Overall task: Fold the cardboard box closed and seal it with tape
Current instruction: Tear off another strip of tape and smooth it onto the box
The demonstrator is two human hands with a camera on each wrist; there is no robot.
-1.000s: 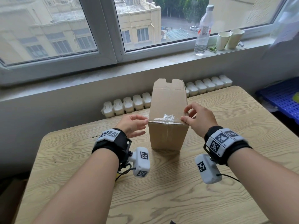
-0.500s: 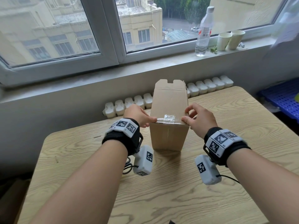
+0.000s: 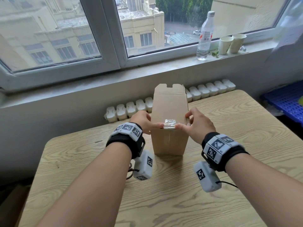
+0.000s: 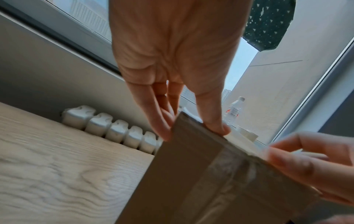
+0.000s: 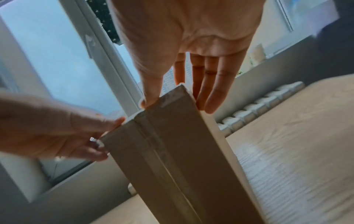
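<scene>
A brown cardboard box (image 3: 168,108) lies lengthwise on the wooden table (image 3: 229,145). A notched flap (image 3: 168,89) stands up at its far end. A crumpled strip of clear tape (image 3: 169,122) crosses the near top edge and runs down the front face (image 4: 229,174) (image 5: 159,151). My left hand (image 3: 144,122) (image 4: 193,128) is at the near left corner, thumb pressing the top beside the tape, straight fingers against the left side. My right hand (image 3: 195,123) (image 5: 172,103) mirrors it at the near right corner, thumb on the edge by the tape, fingers along the right side.
A white radiator (image 3: 131,108) runs behind the table under the sill. On the sill stand a clear plastic bottle (image 3: 205,36) and two paper cups (image 3: 229,45). A blue crate (image 3: 287,99) sits to the far right, off the table.
My left hand has moved right from beside the box onto its near left corner, thumb reaching the tape. My right thumb has slid left along the edge toward the tape. The box has stayed put.
</scene>
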